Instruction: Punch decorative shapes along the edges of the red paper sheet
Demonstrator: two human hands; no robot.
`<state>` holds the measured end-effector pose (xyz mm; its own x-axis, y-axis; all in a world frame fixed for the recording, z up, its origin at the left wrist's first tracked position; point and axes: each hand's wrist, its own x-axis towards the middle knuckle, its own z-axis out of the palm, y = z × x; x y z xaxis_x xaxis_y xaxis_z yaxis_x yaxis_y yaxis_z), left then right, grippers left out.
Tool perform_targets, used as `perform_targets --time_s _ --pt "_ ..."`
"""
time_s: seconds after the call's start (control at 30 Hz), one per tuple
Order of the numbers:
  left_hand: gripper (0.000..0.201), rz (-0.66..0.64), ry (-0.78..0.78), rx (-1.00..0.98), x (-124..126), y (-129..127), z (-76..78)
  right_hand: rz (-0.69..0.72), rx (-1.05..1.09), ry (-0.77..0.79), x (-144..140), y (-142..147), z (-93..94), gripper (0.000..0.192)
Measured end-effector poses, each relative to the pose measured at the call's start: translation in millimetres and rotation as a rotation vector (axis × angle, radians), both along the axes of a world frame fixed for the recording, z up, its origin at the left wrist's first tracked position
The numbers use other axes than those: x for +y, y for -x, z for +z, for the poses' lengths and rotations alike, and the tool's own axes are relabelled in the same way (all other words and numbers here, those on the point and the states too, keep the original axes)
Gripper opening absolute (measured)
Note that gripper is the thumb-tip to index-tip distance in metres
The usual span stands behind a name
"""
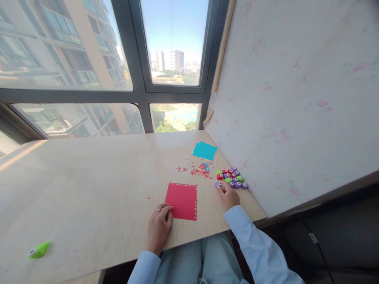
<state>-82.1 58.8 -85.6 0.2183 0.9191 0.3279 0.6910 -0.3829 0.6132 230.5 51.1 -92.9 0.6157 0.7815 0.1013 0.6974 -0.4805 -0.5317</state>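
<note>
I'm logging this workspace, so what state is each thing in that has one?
Red sheet: lying flat, holes along its far and right edges
Left hand: fingers on the red sheet's left side
Right hand: fingertips at the purple punch; grip unclear
Purple punch: beside the cluster
Punch cluster: grouped closely
Blue sheets: stacked, slightly misaligned
Red paper bits: scattered loose
Green punch: lying apart, untouched

Matt paper and glossy plastic on a smooth worktop (89, 185)

The red sheet (181, 200) and blue sheets (205, 151) look like flat, matt paper; the punches (236, 184) like shiny, smooth plastic. The worktop has a pale, faintly streaked finish with a soft sheen; the sleeve (260, 244) is matt, creased cloth, the window frame (138, 47) dark and smooth, the wall (290, 98) matt wallpaper.
</note>
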Motion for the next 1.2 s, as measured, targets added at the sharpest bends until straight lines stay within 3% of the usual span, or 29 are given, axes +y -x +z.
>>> perform_targets --time_s 0.17,0.37,0.47,0.63,0.8,0.97,1.2 --pt "0.029 0.005 0.001 -0.021 -1 0 -0.4 0.013 0.053 -0.104 0 -4 -7.1 0.042" --pt "0.028 0.055 0.026 -0.143 -3 1 -1.6 0.086 0.109 -0.267 0 -10 -16.7 0.068" --pt "0.027 0.07 0.039 -0.181 -3 2 -2.2 0.135 0.141 -0.302 0 -11 -17.0 0.072" --pt "0.026 0.08 0.049 -0.209 -6 4 -2.9 0.243 0.091 -0.368 0 -9 -15.5 0.068" --pt "0.026 0.108 0.06 -0.198 -9 2 -2.2 0.271 -0.012 -0.341 0 -8 -20.4 0.068" --pt "0.026 0.154 0.128 -0.162 -8 6 3.6 0.263 -0.061 -0.337 -1 -9 -26.6 0.055" --pt "0.038 -0.034 0.302 0.156 2 17 25.4 0.3 -0.014 -0.537 -3 -6 -17.1 0.038"
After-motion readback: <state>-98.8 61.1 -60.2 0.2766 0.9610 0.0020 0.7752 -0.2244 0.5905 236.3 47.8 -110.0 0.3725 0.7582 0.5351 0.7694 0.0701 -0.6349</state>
